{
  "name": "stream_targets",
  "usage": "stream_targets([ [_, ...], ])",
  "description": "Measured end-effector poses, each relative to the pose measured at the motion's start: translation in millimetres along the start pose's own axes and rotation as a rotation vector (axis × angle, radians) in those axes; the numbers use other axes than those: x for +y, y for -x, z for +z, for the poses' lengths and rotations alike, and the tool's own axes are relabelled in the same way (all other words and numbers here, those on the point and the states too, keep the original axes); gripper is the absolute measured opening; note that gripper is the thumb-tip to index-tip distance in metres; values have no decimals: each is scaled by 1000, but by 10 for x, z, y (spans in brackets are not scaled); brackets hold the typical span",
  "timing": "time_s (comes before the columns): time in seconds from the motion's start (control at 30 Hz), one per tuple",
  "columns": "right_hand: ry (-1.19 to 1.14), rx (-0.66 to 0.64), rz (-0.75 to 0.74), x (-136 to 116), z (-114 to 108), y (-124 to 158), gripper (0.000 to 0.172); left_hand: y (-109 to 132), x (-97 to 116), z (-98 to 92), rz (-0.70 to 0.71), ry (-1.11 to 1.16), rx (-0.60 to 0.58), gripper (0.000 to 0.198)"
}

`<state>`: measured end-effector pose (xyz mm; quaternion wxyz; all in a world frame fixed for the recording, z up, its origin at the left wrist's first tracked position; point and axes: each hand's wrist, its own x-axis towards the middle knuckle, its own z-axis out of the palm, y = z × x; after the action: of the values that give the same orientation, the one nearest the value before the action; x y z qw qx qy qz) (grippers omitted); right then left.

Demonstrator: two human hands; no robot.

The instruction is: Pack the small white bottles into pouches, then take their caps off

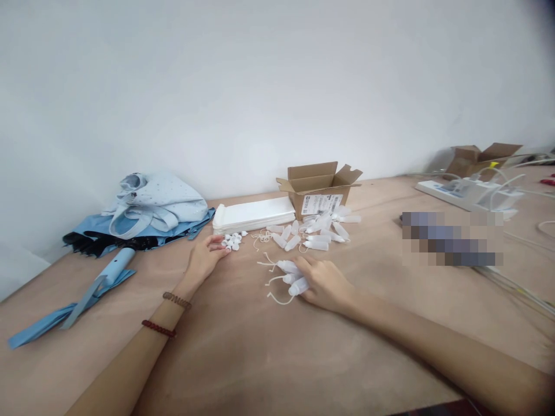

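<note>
My left hand [204, 257] rests on the wooden table [243, 346], fingers loosely curled, its fingertips at a small heap of white caps [233, 240]. My right hand [323, 282] lies palm down on a few small translucent bottles with white looped strings [289, 278], fingers closed over them. More of the same little bottles [323, 230] lie scattered just beyond, in front of an open cardboard box [318, 188]. A stack of white flat bags [254, 215] sits left of the box.
A light blue bag on dark cloth [145, 211] and a blue strap with a tube [93, 292] lie at the left. At the far right are a white device with cables [466, 193], another open box [479, 159] and a blurred patch. A white wall stands behind.
</note>
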<state>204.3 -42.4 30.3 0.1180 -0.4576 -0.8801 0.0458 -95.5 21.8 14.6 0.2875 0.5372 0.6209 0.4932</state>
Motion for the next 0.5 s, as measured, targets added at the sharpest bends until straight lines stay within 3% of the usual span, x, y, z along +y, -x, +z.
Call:
stream_targets([
  [0.33, -48, 18, 11, 38, 41, 2, 28, -30, -76, -47, 42, -128, -43, 48],
  [0.5, -401, 152, 46, 96, 44, -28, 16, -49, -71, -97, 47, -133, -50, 48],
])
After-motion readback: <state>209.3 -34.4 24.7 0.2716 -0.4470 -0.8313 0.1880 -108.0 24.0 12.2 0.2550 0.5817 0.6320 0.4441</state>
